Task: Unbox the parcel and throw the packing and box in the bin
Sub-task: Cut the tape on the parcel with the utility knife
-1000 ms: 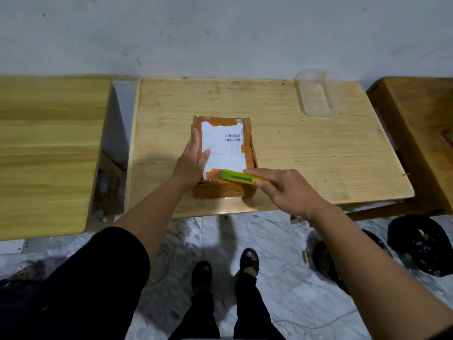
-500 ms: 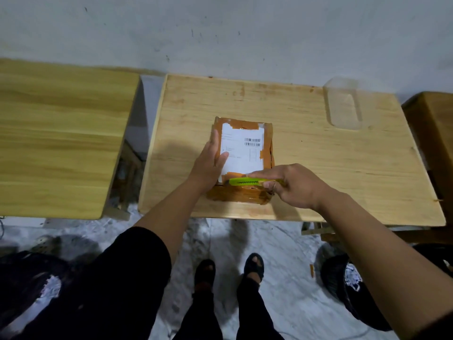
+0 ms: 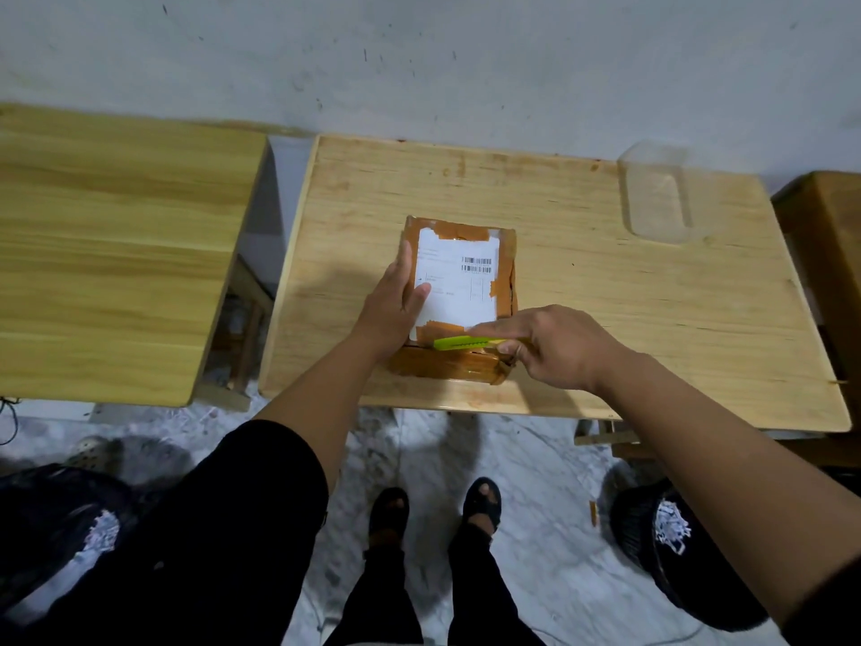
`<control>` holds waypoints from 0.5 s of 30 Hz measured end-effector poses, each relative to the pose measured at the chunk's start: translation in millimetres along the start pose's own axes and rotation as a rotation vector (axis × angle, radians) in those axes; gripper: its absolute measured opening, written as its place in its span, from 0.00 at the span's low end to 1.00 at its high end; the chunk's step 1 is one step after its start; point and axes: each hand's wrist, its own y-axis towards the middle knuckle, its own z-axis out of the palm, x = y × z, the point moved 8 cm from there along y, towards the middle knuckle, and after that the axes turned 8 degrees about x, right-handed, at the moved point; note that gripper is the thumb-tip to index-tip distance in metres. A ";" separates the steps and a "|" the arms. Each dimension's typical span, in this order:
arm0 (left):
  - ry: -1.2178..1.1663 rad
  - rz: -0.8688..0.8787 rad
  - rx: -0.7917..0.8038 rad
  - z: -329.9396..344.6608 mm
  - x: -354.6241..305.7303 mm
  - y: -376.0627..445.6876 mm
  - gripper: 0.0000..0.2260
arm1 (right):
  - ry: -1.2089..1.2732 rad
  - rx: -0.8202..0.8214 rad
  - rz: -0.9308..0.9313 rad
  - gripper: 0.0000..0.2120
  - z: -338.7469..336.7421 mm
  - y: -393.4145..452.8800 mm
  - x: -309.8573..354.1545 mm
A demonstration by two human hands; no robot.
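A small parcel (image 3: 466, 282), wrapped in brown tape with a white shipping label on top, lies on the middle wooden table (image 3: 605, 296) near its front edge. My left hand (image 3: 396, 305) rests flat on the parcel's left side and holds it down. My right hand (image 3: 554, 347) grips a yellow-green box cutter (image 3: 461, 342), laid along the parcel's near top edge with its tip pointing left. A black bin (image 3: 675, 557) with white scraps inside stands on the floor at the lower right.
A clear plastic container (image 3: 659, 198) lies at the table's back right. A second wooden table (image 3: 116, 254) stands to the left, a darker one (image 3: 824, 235) to the right. Another black bag (image 3: 60, 524) sits lower left. My feet stand on a marble floor.
The cutter has slid a little along the parcel's near edge. My left hand stays on the parcel. The camera view has shifted left and tilted down.
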 end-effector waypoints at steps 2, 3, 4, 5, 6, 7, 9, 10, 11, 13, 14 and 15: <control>0.002 -0.002 0.002 0.1 -0.7 -0.7 0.27 | -0.020 0.015 0.010 0.19 0.6 -3.9 -6.8; 0.007 -0.001 0.000 -0.1 -1.4 -1.1 0.27 | -0.024 0.021 0.016 0.18 0.9 -5.7 -10.1; 0.010 -0.002 -0.001 -0.1 -1.9 -1.3 0.27 | -0.021 0.023 0.022 0.18 1.0 -7.7 -12.8; 0.010 -0.002 -0.001 0.1 -2.4 -1.4 0.27 | -0.014 0.023 0.028 0.18 1.2 -9.7 -14.9; 0.006 -0.004 -0.001 0.1 -2.5 -1.5 0.27 | -0.007 0.023 0.033 0.18 1.2 -11.7 -16.6; 0.001 -0.006 0.000 0.5 -2.6 -1.6 0.27 | -0.006 0.025 0.038 0.18 1.1 -13.7 -18.1; 0.002 -0.011 0.002 1.0 -2.9 -1.7 0.27 | -0.018 0.021 0.041 0.19 0.2 -17.6 -21.2; 0.008 -0.011 0.002 1.2 -3.0 -1.6 0.27 | -0.023 0.019 0.040 0.19 -0.9 -19.4 -22.4; 0.012 -0.010 0.002 1.2 -3.3 -1.4 0.28 | -0.027 0.020 0.038 0.19 -1.8 -21.0 -23.0; 0.013 -0.013 0.004 1.6 -2.7 -0.8 0.28 | -0.036 0.019 0.042 0.19 -3.4 -23.7 -24.1; 0.011 -0.017 0.008 2.0 -2.0 -0.8 0.28 | -0.046 0.018 0.039 0.19 -3.9 -25.3 -23.7; 0.011 -0.020 0.011 2.4 -1.7 -0.9 0.28 | -0.059 0.014 0.033 0.19 -4.3 -26.8 -22.8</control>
